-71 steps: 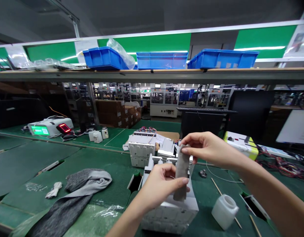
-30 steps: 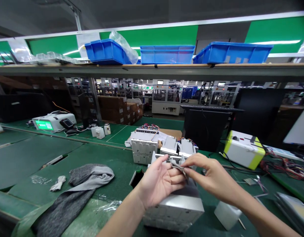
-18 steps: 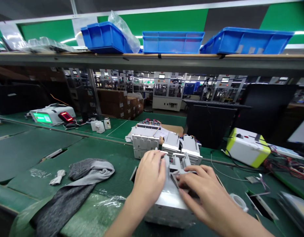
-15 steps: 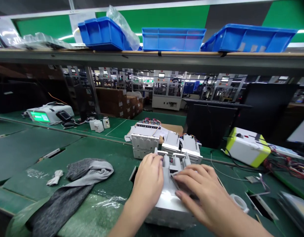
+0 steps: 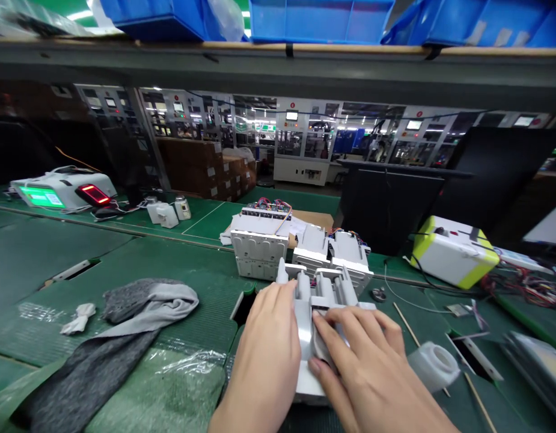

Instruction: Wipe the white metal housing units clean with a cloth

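Head: pale unit (image 5: pixel 305 337) on green bench (image 5: pixel 210 307); machines (image 5: pixel 300 169) beyond

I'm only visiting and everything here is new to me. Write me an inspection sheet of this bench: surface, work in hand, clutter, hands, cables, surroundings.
Surface: green workbench with cut-out slots.
Work in hand: silver-gray housing, gray strip on top, partly covered.
Clutter: gray cloth, crumpled white scrap, white plastic bottle, wooden sticks.
Hands: left hand rests on the housing's left side; right hand touches the strip, grip unclear.
Cables: tangled wires at the far right.
Surroundings: blue bins on the overhead shelf; brown cartons beyond the bench.
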Demonstrator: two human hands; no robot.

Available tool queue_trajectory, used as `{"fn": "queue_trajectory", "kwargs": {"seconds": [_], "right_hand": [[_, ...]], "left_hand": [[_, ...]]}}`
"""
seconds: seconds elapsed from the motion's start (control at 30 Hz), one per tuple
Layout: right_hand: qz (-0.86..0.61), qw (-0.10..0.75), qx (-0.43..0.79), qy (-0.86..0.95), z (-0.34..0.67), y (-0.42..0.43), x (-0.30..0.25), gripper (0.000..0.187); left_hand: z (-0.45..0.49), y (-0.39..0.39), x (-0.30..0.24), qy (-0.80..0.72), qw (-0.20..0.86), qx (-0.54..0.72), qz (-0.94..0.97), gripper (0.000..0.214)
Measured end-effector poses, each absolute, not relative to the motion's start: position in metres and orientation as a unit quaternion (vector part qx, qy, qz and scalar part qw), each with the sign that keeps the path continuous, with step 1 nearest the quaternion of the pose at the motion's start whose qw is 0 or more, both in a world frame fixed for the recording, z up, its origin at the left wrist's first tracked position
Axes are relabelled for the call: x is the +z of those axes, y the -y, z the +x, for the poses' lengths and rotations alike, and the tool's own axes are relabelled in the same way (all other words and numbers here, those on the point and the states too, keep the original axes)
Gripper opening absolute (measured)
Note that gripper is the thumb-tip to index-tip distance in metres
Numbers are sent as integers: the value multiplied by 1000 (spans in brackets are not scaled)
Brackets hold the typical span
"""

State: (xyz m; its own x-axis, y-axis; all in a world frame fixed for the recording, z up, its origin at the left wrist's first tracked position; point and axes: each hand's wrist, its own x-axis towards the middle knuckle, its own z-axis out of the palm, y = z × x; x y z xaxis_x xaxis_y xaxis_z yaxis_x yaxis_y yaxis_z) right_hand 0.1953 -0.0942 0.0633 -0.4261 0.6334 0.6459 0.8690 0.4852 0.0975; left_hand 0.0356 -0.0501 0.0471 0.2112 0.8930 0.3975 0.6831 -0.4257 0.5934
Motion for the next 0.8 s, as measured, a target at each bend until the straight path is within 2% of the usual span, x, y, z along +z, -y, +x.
{"fn": "queue_trajectory", "kwargs": {"seconds": [0.13,0.3,0.6,0.8], "right_hand": [[-490,311,-185,793,186,94,52,27],[-496,365,-197,763,184,101,38,32],[-506,310,-159,789,193,94,48,29],[-521,321,-174,771,192,100,43,25]], "left_hand": [[35,51,45,-514,140,351,770,40],[33,53,39,-505,122,356,777,43],[33,52,43,-492,139,367,777,39],[33,53,45,-498,146,372,770,37]]}}
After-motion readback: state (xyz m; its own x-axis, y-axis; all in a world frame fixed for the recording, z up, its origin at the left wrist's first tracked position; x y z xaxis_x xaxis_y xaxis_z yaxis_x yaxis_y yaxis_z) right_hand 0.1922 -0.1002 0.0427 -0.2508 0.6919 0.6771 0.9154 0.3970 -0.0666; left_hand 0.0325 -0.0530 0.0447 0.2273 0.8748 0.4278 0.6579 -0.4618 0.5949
